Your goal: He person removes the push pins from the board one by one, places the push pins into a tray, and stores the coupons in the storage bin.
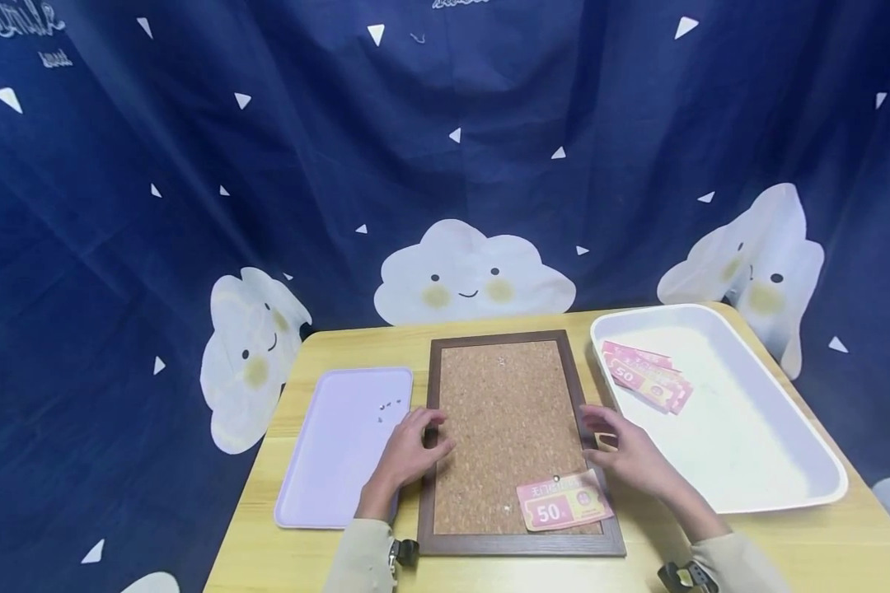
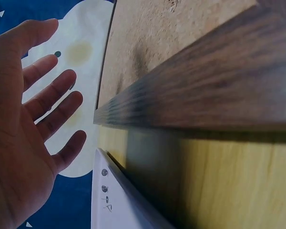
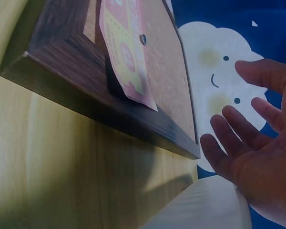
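Cork board [image 1: 510, 420] in dark wood frame, flat on bench [image 1: 638, 552], centre. Left hand [image 1: 408, 451] at left frame edge, fingers [image 2: 55, 98] spread and relaxed, gripping nothing; wrist view shows palm open beside the frame, apart from it. Right hand [image 1: 629, 457] at right frame edge, fingers [image 3: 238, 133] likewise spread and loose, holding nothing; contact with frame hard to tell from head view, apart in wrist view. One pink ticket [image 1: 564, 502] marked 50 pinned at lower right corner of cork, pin [image 1: 556, 478] at its top edge, lower right corner overhanging the frame slightly. Another small pin [image 1: 501, 360] near top of cork, with no ticket under it, and possibly one more near bottom, too small to be sure. Lilac tray [image 1: 326, 461] left of board, just beside it, few spare pins [image 1: 387, 408] in upper right part. White tray [image 1: 771, 461] right of board, small pile of pink tickets [image 1: 645, 377] in its near-left corner, fanned and overlapping. Progress judged: early, one ticket up, several left in white tray, pins left in lilac tray, most of cork bare. Neither hand on a pin or a ticket now. Blue curtain [image 1: 193, 165] with cloud faces behind.
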Available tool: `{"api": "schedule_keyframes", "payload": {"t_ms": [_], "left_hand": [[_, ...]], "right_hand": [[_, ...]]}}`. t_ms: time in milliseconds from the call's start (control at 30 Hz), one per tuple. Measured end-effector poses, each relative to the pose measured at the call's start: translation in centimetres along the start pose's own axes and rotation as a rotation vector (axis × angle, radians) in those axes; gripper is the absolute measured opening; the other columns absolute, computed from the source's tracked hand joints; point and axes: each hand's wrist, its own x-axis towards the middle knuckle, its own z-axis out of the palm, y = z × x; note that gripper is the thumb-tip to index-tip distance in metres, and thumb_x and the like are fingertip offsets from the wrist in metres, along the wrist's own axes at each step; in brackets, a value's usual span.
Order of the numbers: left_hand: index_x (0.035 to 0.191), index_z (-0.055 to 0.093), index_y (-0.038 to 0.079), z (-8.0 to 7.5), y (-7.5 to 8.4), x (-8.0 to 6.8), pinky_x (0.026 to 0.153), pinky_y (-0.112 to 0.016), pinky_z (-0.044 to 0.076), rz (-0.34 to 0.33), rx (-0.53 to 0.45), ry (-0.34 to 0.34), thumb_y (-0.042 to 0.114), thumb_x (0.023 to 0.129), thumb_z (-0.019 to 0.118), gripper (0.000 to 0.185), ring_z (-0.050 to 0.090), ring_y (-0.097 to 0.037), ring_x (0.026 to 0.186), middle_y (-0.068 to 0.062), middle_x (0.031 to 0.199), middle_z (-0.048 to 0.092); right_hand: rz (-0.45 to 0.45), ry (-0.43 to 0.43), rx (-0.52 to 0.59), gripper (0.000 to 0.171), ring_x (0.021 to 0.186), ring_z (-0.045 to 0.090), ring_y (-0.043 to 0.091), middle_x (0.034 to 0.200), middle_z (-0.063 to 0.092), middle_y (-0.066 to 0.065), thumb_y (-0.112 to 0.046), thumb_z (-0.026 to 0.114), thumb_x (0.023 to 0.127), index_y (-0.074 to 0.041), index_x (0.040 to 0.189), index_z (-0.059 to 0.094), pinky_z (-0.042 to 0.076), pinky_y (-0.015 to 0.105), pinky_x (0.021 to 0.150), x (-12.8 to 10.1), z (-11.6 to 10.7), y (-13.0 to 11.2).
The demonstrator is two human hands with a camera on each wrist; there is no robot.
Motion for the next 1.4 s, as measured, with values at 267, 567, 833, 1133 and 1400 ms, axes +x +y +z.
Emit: {"api": "schedule_keyframes", "payload": {"t_ms": [267,567,833,1133,1400], "left_hand": [[0.112,0.057,0.019,1.0,0.5,-0.1,0.084,-0.035,0.043,0.016,-0.018,-0.009,0.037,0.075,0.066,0.042,0.054,-0.010,0.095,0.010,0.102,0.058],[0.115,0.055,0.022,1.8,1.9,-0.1,0.085,-0.035,0.042,-0.004,-0.008,-0.085,0.043,0.075,0.064,0.046,0.052,-0.008,0.098,0.013,0.106,0.056],[0.111,0.056,0.025,2.6,3.0,0.1,0.092,-0.031,0.041,0.031,0.022,-0.110,0.047,0.074,0.063,0.044,0.051,-0.005,0.100,0.015,0.106,0.054],[0.111,0.056,0.028,2.9,3.7,0.0,0.088,-0.031,0.042,0.037,0.056,-0.156,0.050,0.074,0.061,0.043,0.051,-0.004,0.099,0.016,0.105,0.055],[0.117,0.053,0.028,3.1,5.0,0.1,0.095,-0.038,0.036,0.066,0.107,-0.241,0.052,0.073,0.061,0.051,0.047,-0.009,0.111,0.013,0.114,0.053]], "right_hand": [[0.053,-0.006,-0.054,0.067,0.108,0.053,0.033,0.118,0.055,0.013,-0.010,0.071,0.070,-0.011,0.130,0.040,0.043,0.048,0.089,-0.6,0.7,-0.3],[0.075,-0.018,-0.075,0.067,0.115,0.048,0.034,0.125,0.052,0.013,-0.011,0.070,0.070,-0.010,0.130,0.041,0.042,0.050,0.089,-1.2,1.5,-0.2],[0.101,-0.012,-0.077,0.068,0.114,0.049,0.032,0.125,0.052,0.010,-0.011,0.072,0.068,-0.011,0.129,0.042,0.045,0.045,0.088,-1.7,2.1,0.0],[0.099,0.005,-0.157,0.069,0.112,0.051,0.031,0.123,0.055,0.007,-0.011,0.074,0.064,-0.013,0.127,0.046,0.044,0.046,0.087,-2.1,2.5,-0.1],[0.072,-0.023,-0.223,0.070,0.116,0.048,0.033,0.125,0.054,0.006,-0.013,0.075,0.062,-0.012,0.126,0.048,0.035,0.052,0.095,-2.4,2.7,-0.1]]}}
